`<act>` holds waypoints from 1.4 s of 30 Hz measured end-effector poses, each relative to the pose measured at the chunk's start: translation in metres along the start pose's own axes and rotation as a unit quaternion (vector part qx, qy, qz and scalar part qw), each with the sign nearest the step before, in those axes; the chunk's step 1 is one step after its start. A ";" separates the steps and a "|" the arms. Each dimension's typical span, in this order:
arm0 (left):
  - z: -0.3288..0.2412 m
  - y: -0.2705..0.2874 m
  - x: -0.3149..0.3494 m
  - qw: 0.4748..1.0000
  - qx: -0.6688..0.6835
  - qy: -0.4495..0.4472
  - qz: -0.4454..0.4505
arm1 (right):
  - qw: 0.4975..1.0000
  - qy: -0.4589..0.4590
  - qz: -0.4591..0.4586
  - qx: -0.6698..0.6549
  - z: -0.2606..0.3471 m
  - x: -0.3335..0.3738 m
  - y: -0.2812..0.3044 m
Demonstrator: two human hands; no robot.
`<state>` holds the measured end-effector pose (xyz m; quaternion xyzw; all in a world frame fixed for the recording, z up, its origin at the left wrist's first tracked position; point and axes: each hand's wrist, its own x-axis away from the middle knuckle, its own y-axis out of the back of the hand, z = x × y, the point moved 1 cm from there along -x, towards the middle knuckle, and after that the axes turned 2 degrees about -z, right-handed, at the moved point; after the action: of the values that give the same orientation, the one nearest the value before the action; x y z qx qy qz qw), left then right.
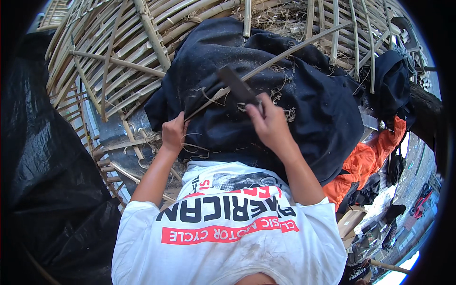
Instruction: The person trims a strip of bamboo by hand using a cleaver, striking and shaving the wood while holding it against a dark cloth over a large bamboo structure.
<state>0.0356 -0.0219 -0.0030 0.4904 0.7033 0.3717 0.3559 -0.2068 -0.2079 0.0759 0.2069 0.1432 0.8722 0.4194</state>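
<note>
My left hand is closed round the near end of a long, thin bamboo strip. From there the strip slants up and to the right across my lap. In my right hand is a knife with a broad, dark blade, somewhat smeared by motion. The blade points up and left and crosses the strip in view; whether it touches is unclear. A dark cloth covers my lap beneath both hands. Curled bamboo shavings lie scattered over it.
Split bamboo slats are piled at the far left, with more slats at the far right. Black plastic sheeting hangs along the left. On the right are an orange garment, a dark trunk-like post and a cardboard box.
</note>
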 end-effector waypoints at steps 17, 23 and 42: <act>-0.017 0.009 -0.003 0.998 -0.059 0.003 -0.032 | 0.995 -0.020 -0.060 -0.072 -0.014 -0.005 0.042; -0.020 0.012 -0.002 0.998 -0.070 -0.003 -0.008 | 0.981 -0.039 -0.155 -0.114 -0.020 -0.011 0.090; 0.010 0.001 -0.009 0.999 0.016 -0.012 0.024 | 0.989 0.115 -0.061 0.071 -0.006 -0.023 0.029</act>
<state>0.0475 -0.0285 -0.0058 0.5176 0.6928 0.3626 0.3474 -0.2166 -0.2443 0.0771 0.1257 0.2639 0.8508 0.4367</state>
